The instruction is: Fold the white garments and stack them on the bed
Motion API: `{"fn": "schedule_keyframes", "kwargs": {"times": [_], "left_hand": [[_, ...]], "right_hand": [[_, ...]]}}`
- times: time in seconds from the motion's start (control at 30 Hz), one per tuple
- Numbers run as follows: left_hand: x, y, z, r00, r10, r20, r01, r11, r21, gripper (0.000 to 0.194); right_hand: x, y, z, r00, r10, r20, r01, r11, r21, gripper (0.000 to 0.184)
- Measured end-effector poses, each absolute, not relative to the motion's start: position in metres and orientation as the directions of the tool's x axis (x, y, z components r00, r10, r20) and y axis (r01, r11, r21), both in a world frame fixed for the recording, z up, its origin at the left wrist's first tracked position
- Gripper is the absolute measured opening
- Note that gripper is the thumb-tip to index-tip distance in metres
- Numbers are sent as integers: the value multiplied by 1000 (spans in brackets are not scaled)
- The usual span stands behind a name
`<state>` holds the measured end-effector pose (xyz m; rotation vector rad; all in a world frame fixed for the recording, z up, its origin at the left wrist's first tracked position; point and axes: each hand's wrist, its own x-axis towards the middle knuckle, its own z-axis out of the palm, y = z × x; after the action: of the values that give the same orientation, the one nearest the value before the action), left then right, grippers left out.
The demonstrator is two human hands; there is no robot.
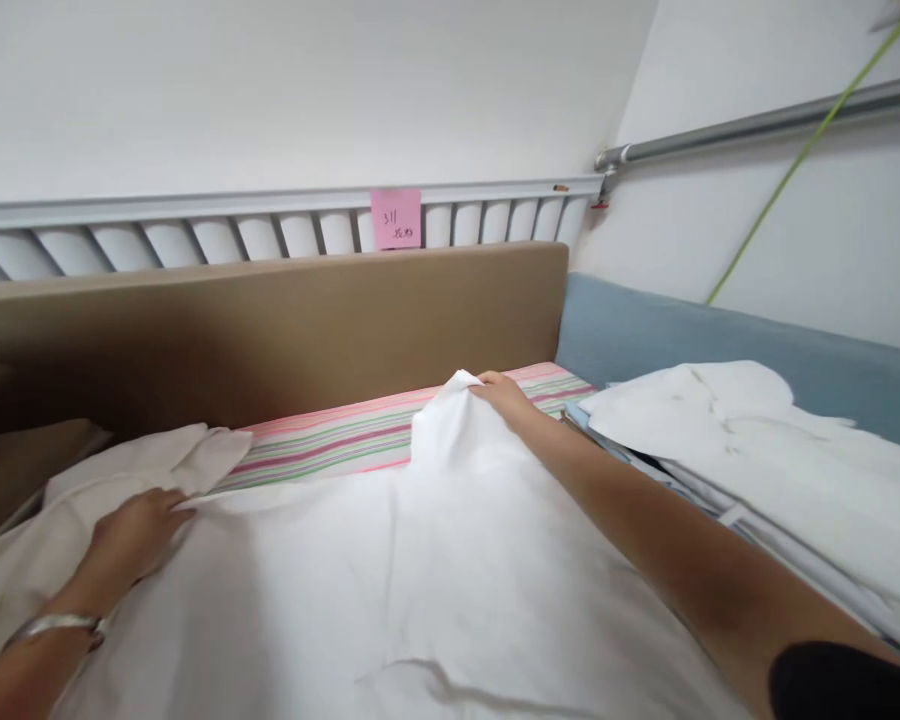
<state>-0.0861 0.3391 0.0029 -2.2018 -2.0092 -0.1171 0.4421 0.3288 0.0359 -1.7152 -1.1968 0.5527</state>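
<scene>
A large white cloth (330,580), which looks like a bedsheet, spreads across the front of the view with a few creases. My left hand (139,530), a silver bangle on its wrist, grips the sheet's far edge at the left. Farther out, near the middle, my right hand (504,395) pinches a raised corner or fold of the same sheet. Beyond the edge shows a striped cover (330,435) in pink, green and white, partly hidden by the sheet. Both thumbs are mostly out of sight.
A brown padded panel (330,330) runs along the back, before a white radiator (240,238) bearing a pink note (396,219). At right, a blue panel (720,330) stands behind piled white fabric (757,450). More pale cloth (135,465) lies left. A grey pipe (757,125) crosses the wall.
</scene>
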Motion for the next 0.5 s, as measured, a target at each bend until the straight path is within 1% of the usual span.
{"fn": "schedule_keyframes", "kwargs": {"times": [0.03, 0.1, 0.17, 0.2, 0.27, 0.33, 0.43, 0.5], "left_hand": [[-89, 327, 11, 122, 972, 201, 989, -102, -109, 34], [-99, 295, 24, 236, 927, 293, 956, -166, -243, 37], [-112, 255, 27, 380, 862, 336, 897, -255, -362, 36], [-118, 234, 24, 427, 842, 328, 875, -294, -385, 36], [-126, 193, 11, 461, 845, 271, 859, -348, -375, 37], [-127, 159, -10, 432, 882, 191, 874, -356, -332, 43], [-116, 129, -36, 360, 927, 106, 903, -318, -290, 48], [-106, 124, -40, 303, 946, 115, 923, -261, -281, 45]], "right_hand": [[440, 311, 49, 396, 900, 183, 474, -30, -880, 17], [438, 266, 68, 317, 906, 281, 526, 78, -847, 17], [437, 215, 71, 197, 912, 360, 629, 164, -760, 15], [438, 189, 66, 121, 925, 360, 674, 190, -714, 14], [439, 143, 41, -18, 952, 304, 727, 222, -650, 14], [440, 107, 5, -88, 971, 221, 761, 208, -615, 16], [439, 82, -38, -84, 990, 110, 808, 132, -574, 18], [438, 84, -44, -45, 996, 74, 793, 80, -605, 17]]}}
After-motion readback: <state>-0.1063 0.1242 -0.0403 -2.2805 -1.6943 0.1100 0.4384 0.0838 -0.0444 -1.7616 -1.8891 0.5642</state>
